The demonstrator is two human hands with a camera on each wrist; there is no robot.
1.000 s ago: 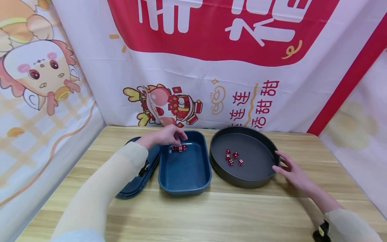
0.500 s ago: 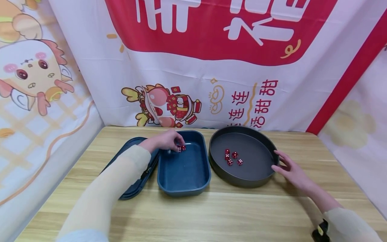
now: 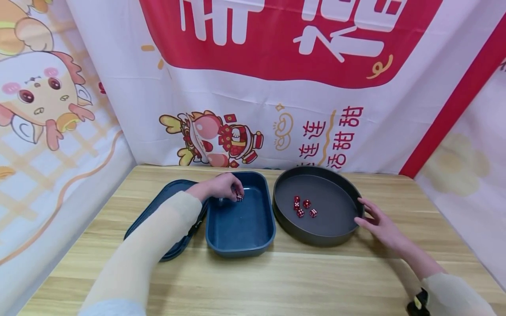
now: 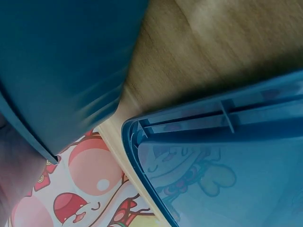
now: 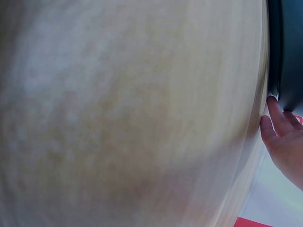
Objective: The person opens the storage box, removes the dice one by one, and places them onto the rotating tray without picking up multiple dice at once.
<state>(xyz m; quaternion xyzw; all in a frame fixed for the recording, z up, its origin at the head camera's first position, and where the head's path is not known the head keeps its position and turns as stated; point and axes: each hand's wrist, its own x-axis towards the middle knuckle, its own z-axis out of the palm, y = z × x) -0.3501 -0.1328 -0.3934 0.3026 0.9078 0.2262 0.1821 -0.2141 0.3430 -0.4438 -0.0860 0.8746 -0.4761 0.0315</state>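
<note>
The left hand point(image 3: 221, 186) pinches red dice point(image 3: 239, 197) near twelve o'clock in the blue rectangular container point(image 3: 241, 228); they're probably light, hard, slick, best gripped by opposite faces. The right hand point(image 3: 378, 223), fingers parted, touches the round dark pan point(image 3: 336, 199) at three o'clock.

Impossible to count the dice point(image 3: 240, 197) at the left hand point(image 3: 223, 186), near the head view's centre, or tell whether held or touched. Hard to read the pips on the dice inside the pan point(image 3: 330, 191), right of centre. Can't see part of the lid point(image 3: 170, 189), covered at left by the left sleeve point(image 3: 138, 250). In the left wrist view, can't look inside the box point(image 4: 61, 61), cropped at upper left. In the right wrist view, blurred over the table point(image 5: 118, 118); cut off at the right edge through pan and right hand point(image 5: 285, 141).
</note>
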